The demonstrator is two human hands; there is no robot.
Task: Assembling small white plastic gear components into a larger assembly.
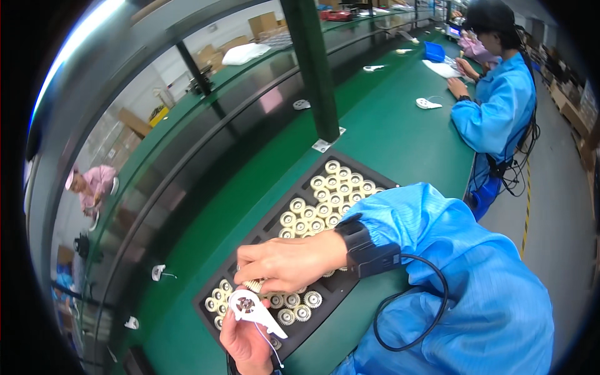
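Left hand grips the white housing, long axis pointing lower right. Right hand pinches 1 cream gear above it.

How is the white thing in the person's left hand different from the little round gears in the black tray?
The white part is long with a pointed tail and a thin wire; the gears are small, round and toothed. The part is white and held up in the left hand; the gears are cream and lie in the tray. Both look plastic.
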